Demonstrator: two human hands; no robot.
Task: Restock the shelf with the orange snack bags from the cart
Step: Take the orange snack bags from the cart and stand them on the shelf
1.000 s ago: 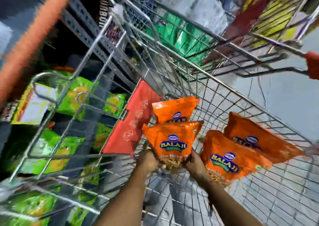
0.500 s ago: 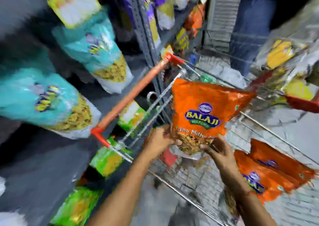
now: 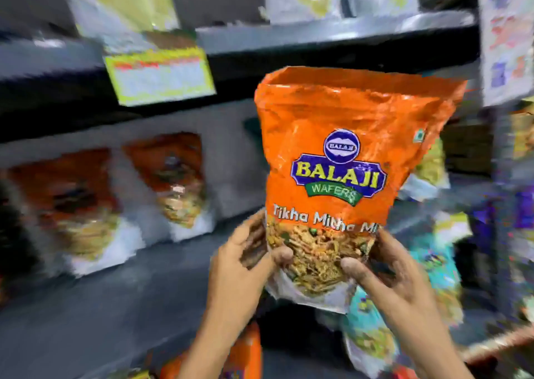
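Observation:
An orange Balaji snack bag [image 3: 341, 135] is held upright in front of the dark grey shelf [image 3: 121, 286]. My left hand [image 3: 245, 260] grips its lower left corner and my right hand [image 3: 387, 274] grips its lower right corner, thumbs on the clear window at the bottom. Two blurred orange bags [image 3: 66, 205] [image 3: 176, 182] of the same kind stand on the shelf to the left of the held bag. The cart is out of view.
A yellow-edged price label [image 3: 159, 75] hangs from the shelf board above. Teal and green snack bags [image 3: 439, 266] fill the shelf to the right, behind the held bag. More orange packaging [image 3: 245, 352] shows below between my forearms.
The view has swung up from the cart to the shelf. Both hands have lifted the orange bag out of the cart and raised it in front of the shelf.

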